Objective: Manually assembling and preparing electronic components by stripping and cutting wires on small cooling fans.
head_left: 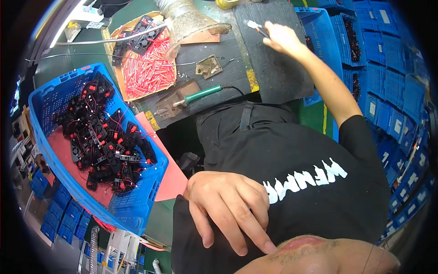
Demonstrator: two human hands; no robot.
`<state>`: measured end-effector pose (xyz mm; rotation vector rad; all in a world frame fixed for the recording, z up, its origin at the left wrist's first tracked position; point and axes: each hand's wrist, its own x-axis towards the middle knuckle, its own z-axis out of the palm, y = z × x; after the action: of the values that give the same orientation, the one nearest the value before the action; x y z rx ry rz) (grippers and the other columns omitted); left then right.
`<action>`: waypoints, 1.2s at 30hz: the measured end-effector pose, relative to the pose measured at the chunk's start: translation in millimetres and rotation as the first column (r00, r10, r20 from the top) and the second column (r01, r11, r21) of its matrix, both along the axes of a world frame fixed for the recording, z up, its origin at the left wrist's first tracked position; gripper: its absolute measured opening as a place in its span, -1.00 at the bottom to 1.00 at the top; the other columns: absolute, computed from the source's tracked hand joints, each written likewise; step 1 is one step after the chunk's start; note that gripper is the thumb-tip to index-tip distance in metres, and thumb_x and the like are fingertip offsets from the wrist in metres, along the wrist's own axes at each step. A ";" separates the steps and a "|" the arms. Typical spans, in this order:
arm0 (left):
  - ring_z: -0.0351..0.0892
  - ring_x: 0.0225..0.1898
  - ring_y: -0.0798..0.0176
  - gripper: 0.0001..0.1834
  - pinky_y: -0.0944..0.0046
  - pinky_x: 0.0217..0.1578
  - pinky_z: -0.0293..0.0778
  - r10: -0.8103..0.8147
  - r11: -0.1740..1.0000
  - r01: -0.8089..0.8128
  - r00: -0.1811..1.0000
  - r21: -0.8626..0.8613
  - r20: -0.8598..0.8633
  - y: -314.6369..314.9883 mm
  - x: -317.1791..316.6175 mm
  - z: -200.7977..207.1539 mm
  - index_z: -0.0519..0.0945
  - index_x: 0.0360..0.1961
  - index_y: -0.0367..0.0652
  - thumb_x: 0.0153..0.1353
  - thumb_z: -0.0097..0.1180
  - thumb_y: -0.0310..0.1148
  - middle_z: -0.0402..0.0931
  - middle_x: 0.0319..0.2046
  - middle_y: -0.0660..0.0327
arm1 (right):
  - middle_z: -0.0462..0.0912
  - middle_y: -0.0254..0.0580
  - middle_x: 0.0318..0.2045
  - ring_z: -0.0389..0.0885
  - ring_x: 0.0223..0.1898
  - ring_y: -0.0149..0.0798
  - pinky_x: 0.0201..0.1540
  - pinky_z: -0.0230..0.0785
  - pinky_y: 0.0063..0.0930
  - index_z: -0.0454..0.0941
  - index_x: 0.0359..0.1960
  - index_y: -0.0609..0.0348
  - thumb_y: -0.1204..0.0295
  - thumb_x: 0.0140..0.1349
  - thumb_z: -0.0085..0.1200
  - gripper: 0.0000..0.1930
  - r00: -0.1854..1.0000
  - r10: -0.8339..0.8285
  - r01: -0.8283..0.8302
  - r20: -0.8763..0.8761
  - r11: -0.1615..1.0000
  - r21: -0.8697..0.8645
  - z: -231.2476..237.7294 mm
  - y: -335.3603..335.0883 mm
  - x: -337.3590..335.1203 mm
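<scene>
Over the dark mat [285,68] at the far right of the bench, my right hand [282,39] is closed with thumb and fingers around a small dark piece with a whitish end [253,24]. What kind of piece it is, I cannot make out. My left hand [230,205] is raised near my chin in front of my black shirt. Its fingers are loosely stretched and apart, with nothing in them. Left of the mat lies a soldering iron [203,93] with a green handle, its metal end over a brownish plate [175,101].
A cardboard box [129,97] at the far left holds red tubes [148,75] and black fans [145,39]. Near a grey duct [191,23] sits a small dirty tray [209,67]. A blue crate [54,169] contains several black fan units [109,141]. Blue bins [385,55] are stacked at right.
</scene>
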<state>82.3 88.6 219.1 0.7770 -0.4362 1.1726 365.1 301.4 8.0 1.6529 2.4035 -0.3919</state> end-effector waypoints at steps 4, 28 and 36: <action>0.68 -0.12 0.00 -0.53 0.10 -0.15 0.49 -0.014 1.000 0.014 1.000 0.013 0.011 0.8 1.3 -1.7 0.76 -0.17 -0.27 0.55 -0.02 -0.08 0.71 0.00 -0.10 | 0.71 0.13 -0.13 0.73 -0.07 0.17 -0.02 0.57 0.03 0.46 0.08 0.12 0.00 0.27 0.15 -0.48 0.987 -0.161 0.161 0.000 0.985 0.070 12.1 62.9 -17.0; 0.68 -0.12 -0.01 -0.51 0.11 -0.12 0.46 0.002 1.000 -0.004 0.997 0.018 0.082 -3.3 5.5 -8.9 0.76 -0.10 -0.27 0.54 -0.02 -0.05 0.69 0.04 -0.11 | 0.51 -0.04 -0.12 0.57 -0.04 0.00 -0.08 0.56 -0.11 0.44 0.01 0.14 0.04 -0.06 0.43 -0.33 0.946 0.267 -0.260 0.185 0.964 -0.061 -18.7 -95.3 5.1; 0.68 -0.10 0.00 -0.51 0.10 -0.10 0.46 -0.008 1.000 0.007 0.999 0.030 0.047 -4.1 7.8 -6.8 0.77 -0.10 -0.25 0.55 -0.03 -0.05 0.69 0.04 -0.10 | 0.50 -0.01 -0.10 0.56 -0.01 0.01 -0.01 0.55 -0.08 0.43 0.04 0.14 0.05 -0.06 0.44 -0.31 0.956 0.266 -0.252 0.126 0.960 -0.122 -35.2 -112.3 12.1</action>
<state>90.1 84.5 212.3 0.7745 -0.4962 1.1815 377.2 189.1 -27.2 1.2549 2.4058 -0.3374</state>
